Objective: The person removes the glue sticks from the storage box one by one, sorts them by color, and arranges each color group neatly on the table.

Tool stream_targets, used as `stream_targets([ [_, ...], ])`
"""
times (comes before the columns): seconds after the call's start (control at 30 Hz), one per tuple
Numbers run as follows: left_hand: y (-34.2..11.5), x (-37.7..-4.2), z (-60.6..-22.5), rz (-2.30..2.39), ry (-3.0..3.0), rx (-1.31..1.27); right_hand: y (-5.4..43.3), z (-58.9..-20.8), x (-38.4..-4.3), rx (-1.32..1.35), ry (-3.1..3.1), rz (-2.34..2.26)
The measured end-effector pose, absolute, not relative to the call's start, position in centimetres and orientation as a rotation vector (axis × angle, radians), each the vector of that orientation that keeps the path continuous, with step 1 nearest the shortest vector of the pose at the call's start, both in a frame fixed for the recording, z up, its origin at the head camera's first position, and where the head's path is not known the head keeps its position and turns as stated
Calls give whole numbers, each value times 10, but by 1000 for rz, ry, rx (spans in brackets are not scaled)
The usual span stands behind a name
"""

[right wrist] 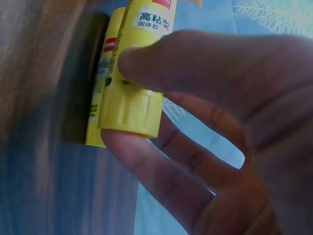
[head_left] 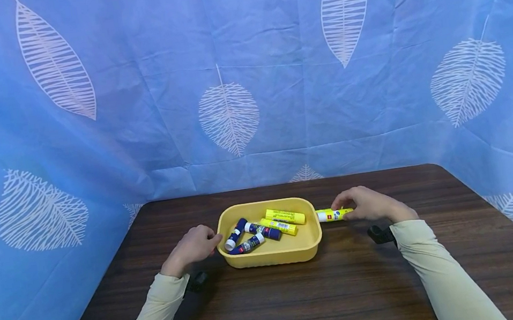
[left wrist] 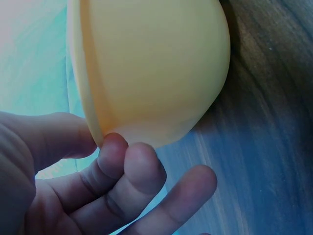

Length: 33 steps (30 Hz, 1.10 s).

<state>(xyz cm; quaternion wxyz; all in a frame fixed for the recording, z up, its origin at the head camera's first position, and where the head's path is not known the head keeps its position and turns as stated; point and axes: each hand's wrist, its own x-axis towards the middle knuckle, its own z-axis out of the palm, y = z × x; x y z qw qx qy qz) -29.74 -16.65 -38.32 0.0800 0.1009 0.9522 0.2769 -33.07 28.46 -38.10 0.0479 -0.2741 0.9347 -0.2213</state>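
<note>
A yellow plastic tub (head_left: 271,257) stands on the table, holding three dark blue glue sticks (head_left: 271,232) and two yellow glue sticks (head_left: 285,216). At its left end, my left hand (head_left: 194,245) pinches the rim between thumb and index finger; in the left wrist view the other fingers (left wrist: 144,169) are bent beside the outer wall (left wrist: 156,63). To the right of the tub, my right hand (head_left: 366,204) grips a yellow glue stick (right wrist: 131,110), thumb on its side and a finger under its end. A second yellow glue stick (right wrist: 93,132) lies just behind it in the right wrist view.
The dark wood-grain table (head_left: 276,309) reaches back to a blue curtain (head_left: 278,103) with white leaf prints, which also hangs along both sides. A black wrist camera (head_left: 380,234) sits under the right wrist, another black device (head_left: 198,282) under the left.
</note>
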Motion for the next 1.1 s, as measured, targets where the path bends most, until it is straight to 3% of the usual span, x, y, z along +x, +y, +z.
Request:
stream_targets([
  [1.1, -166, -299, -384, 807, 2841, 275, 276, -398, -334, -779, 2828, -674],
])
